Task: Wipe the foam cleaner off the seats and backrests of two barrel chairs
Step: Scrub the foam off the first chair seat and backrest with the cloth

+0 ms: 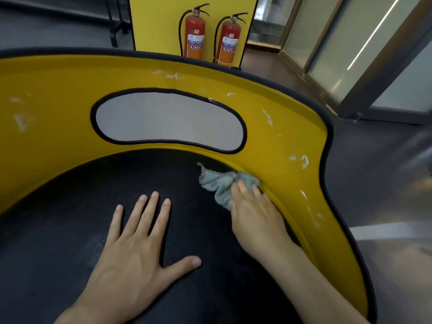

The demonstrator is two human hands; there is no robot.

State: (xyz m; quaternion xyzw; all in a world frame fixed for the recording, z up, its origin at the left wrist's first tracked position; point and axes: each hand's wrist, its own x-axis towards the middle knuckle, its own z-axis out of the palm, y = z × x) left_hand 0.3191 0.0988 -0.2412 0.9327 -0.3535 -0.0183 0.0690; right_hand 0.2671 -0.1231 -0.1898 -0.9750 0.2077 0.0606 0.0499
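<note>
A barrel chair fills the view, with a curved yellow backrest point(58, 108) and a round black seat point(70, 206). White foam streaks point(300, 159) show on the backrest's right side, top and far left. My right hand point(254, 213) grips a bunched grey-green cloth point(224, 181) and presses it into the seam where the seat meets the backrest on the right. My left hand point(138, 239) lies flat on the seat with fingers spread, holding nothing.
The backrest has an oval mesh window point(168, 120) edged in black. Behind the chair two red fire extinguishers point(195, 31) stand against a yellow panel. Glass doors with metal frames point(350, 54) are at the right, above grey floor.
</note>
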